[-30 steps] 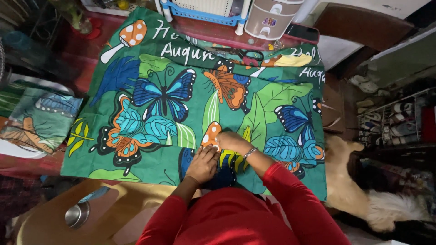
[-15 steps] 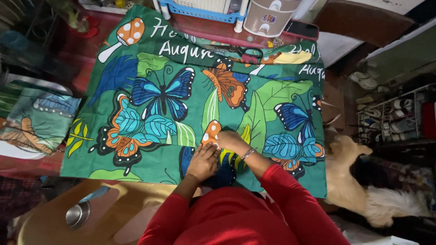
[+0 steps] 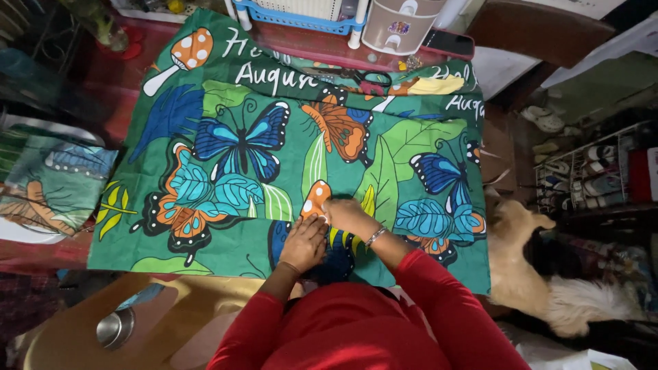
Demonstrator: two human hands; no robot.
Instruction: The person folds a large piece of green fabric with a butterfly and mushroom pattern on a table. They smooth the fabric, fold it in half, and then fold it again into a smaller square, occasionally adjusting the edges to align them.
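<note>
A green cloth (image 3: 288,157) printed with butterflies, leaves and mushrooms lies spread over a table. My left hand (image 3: 305,241) rests on its near edge, fingers bent and pressing down on the fabric. My right hand (image 3: 348,214), a bracelet on the wrist, sits right beside it, fingers curled onto the same spot by an orange spotted mushroom print. Both arms wear red sleeves. Whether any small object is between the fingers is hidden.
A blue basket (image 3: 301,15) and a beige container (image 3: 397,24) stand at the far edge, with scissors (image 3: 367,79) lying on the cloth. More folded printed fabric (image 3: 51,181) lies at left. A tan dog (image 3: 541,267) lies at right. A wooden stool with a metal cup (image 3: 113,327) is near left.
Both hands stay on the same spot of the cloth; the fingers shift only slightly. The cloth has not moved.
</note>
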